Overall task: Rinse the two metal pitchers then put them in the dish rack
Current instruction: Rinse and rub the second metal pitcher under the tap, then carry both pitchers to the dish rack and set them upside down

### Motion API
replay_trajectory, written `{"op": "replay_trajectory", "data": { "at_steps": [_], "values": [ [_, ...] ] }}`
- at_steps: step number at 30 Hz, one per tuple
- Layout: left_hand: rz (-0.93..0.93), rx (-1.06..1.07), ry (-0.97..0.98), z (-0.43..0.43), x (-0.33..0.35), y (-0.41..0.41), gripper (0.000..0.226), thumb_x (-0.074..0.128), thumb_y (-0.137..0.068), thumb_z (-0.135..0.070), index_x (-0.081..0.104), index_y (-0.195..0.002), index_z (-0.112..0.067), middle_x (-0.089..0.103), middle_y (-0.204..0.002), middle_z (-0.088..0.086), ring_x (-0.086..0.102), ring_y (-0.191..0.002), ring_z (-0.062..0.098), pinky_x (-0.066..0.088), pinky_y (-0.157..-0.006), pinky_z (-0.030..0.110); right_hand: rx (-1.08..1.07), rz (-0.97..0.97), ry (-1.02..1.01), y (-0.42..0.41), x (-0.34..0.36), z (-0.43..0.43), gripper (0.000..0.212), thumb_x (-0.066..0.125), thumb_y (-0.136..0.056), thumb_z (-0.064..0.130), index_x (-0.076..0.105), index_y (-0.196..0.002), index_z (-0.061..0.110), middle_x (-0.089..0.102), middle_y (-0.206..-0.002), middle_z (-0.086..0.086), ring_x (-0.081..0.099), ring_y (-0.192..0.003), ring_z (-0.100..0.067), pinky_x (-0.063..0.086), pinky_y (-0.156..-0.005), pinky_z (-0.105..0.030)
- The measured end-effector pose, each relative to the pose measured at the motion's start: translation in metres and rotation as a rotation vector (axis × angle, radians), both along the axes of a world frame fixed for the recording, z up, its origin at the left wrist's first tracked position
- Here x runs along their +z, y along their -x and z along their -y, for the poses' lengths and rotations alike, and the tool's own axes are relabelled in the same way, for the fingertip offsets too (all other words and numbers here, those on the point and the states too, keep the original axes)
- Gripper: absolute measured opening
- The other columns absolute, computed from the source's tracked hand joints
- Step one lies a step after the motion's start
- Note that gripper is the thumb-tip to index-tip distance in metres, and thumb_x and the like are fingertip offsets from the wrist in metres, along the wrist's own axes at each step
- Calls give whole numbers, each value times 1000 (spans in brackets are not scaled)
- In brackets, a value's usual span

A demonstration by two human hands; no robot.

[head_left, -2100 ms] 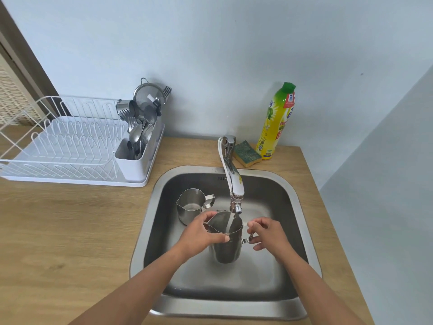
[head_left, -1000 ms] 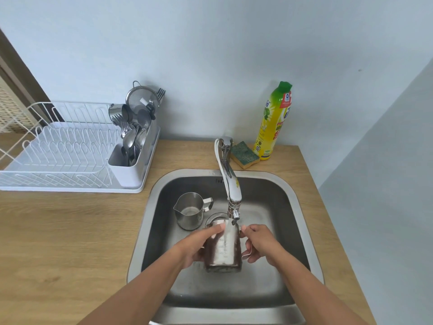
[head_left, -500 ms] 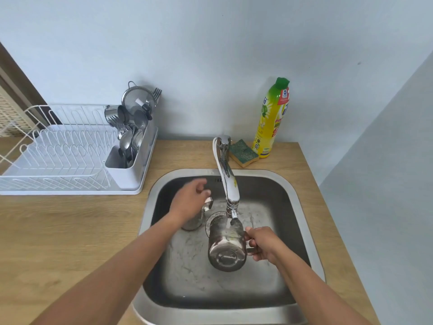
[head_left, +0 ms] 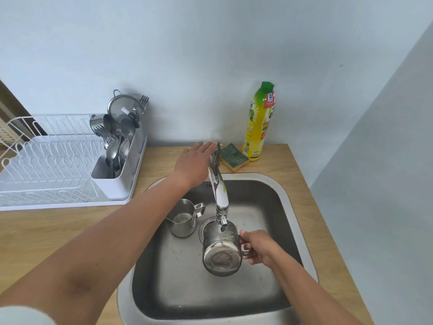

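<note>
Pitcher A [head_left: 221,252]: tipped on its side over the sink floor, base toward the camera, mouth under the tap's nozzle.
Right hand [head_left: 259,248]: fingers curled round the handle of pitcher A, on its right side.
Pitcher B [head_left: 184,218]: upright on the sink floor, just left of pitcher A, handle to the right (partly hidden by the left forearm).
Sink [head_left: 290,207]: steel basin set in a wooden counter [head_left: 46,231].
Tap [head_left: 220,193]: spout reaching forward over the basin.
Left hand [head_left: 194,165]: fingers straight and flat, laid over the tap's lever, holding nothing.
Sponge [head_left: 234,157]: on the counter behind the sink, beside a yellow bottle [head_left: 259,123].
Rack [head_left: 46,165]: white, at far left on the counter, cutlery in its right-hand holder; neither pitcher is in it.
</note>
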State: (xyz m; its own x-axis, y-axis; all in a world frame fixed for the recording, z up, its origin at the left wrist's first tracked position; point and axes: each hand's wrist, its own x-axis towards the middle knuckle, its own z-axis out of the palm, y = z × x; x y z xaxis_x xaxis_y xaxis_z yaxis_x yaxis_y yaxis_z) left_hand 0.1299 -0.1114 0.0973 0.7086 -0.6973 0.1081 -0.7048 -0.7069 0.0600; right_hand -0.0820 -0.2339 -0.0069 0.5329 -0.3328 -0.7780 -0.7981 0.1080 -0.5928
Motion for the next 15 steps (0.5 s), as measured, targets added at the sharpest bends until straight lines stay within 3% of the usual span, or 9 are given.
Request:
{"op": "replay_trajectory", "data": {
  "at_steps": [4, 9, 12, 15],
  "values": [
    [58, -56, -80, -11, -12, 7, 75, 42, -91, -2, 14, -158, -22, 15, -165, -4, 15, -152, 20, 28, -115, 41, 5, -8, 5, 1, -1, 0, 35, 48, -101, 30, 59, -74, 11, 41, -46, 3, 54, -36, -18, 37, -43, -20],
    [-91, -31, -14, -9, -13, 11, 75, 42, -91, -3, 13, -158, -24, 11, -166, -6, 11, -153, 19, 26, -117, 42, 15, -5, 4, 1, 2, 1, 34, 47, -101, 32, 59, -77, 12, 41, -48, 3, 55, -37, -18, 35, -44, -20],
    [-298, 122, 349, -16, -18, 25, 55, 44, -95, -10, 40, -147, -27, 39, -152, -3, 43, -134, 18, 46, -104, 40, 8, 11, 34, 3, 4, 4, 33, 44, -101, 32, 59, -84, 9, 43, -51, -1, 57, -39, -21, 33, -42, -19],
    [-712, 425, 747, -28, -46, 54, 28, 47, -97, -14, 61, -121, -21, 65, -106, -1, 65, -90, 18, 59, -80, 42, -2, 60, 124, 4, 6, 7, 31, 43, -101, 31, 60, -91, 6, 44, -54, -4, 60, -42, -23, 34, -38, -18]
  ]
}}
